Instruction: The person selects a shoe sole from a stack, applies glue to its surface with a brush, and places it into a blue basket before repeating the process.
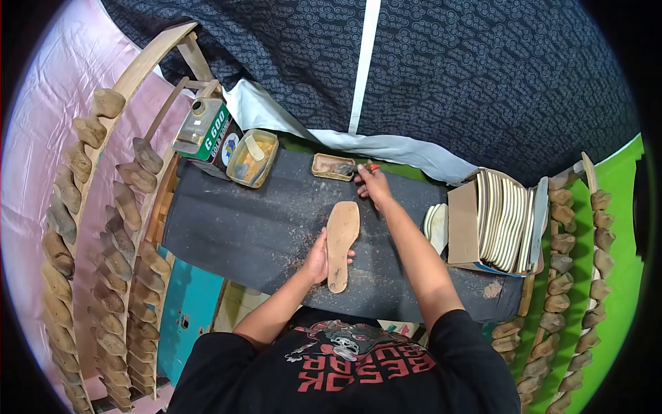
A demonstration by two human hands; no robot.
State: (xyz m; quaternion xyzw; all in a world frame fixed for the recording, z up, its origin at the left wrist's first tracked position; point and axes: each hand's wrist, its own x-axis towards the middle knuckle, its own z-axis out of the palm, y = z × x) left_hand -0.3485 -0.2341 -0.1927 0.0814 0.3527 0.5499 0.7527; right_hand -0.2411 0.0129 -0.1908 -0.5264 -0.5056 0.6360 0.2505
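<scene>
In my left hand [318, 258] is a tan shoe insole [343, 238], held by its edge with the toe end pointing away from me and a few dark marks at the heel. My right hand [373, 186] is closed on a small brush with a red handle [373, 167]. The brush's dark end reaches the right side of a small rectangular tray [319, 172], which has pale, pinkish residue inside. Whether the bristles touch the tray's bottom is too small to tell.
A glue can [207, 134] and a tub of orange-yellow paste [266, 169] stand at the back left. On the right, a cardboard box [463, 231] holds many insoles, with a few more [434, 226] beside it. Racks of wooden shoe lasts [63, 223] flank the dark, crumb-strewn tabletop [269, 228].
</scene>
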